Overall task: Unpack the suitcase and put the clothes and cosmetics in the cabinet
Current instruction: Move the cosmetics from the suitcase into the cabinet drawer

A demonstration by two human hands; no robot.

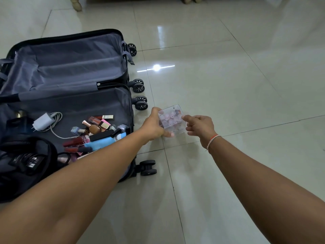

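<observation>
Left hand (152,124): curled round the left side of a clear box (170,118), thumb under its near edge, holding it just to the right of the suitcase, over the floor.
Right hand (198,126): fingers loosely bent, fingertips just beside the right wall of the box; whether they touch it cannot be told. It holds nothing else. A thin red-and-white thread (212,140) circles the wrist.
Box: transparent, roughly cube-shaped, filled with small pink and red cosmetics; too blurred to tell them apart.
Suitcase (131,110): lying open on the floor, both halves lined in grey, wheels pointing right.
Far half: only grey lining shows inside.
Near half: a loose heap of cosmetics (95,132) near its right wall, with lip glosses, small bottles, a blue tube and a black stick. Left of the heap, a white charger (42,122) with its coiled cable. At the near left corner, a black bag (26,155) with dark items on it.
Floor (228,85): glossy pale tiles with a bright light glare beyond the box.
Cabinet: outside the view.
</observation>
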